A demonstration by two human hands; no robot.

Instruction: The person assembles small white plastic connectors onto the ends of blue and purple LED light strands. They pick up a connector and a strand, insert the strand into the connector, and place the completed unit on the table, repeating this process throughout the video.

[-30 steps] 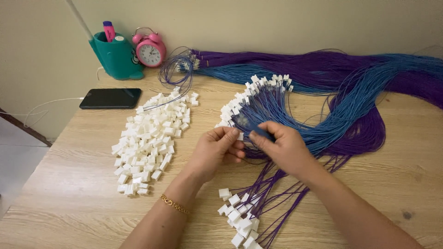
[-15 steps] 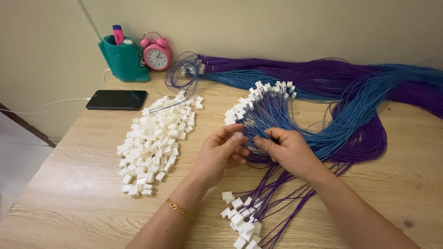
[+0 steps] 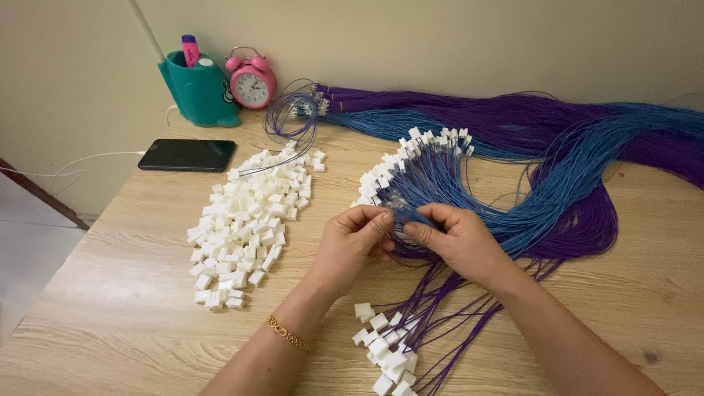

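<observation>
Head view: the left hand and right hand are meeting over the wooden surface. Both grips are pinching a blue wire end between the fingertips; whether a connector is in the pinch cannot be told. A fan of blue wires with white connectors is lying just behind the hands, and purple wires with connectors are lying in front. A large pile of loose white connectors is waiting at left, so much work appears left.
</observation>
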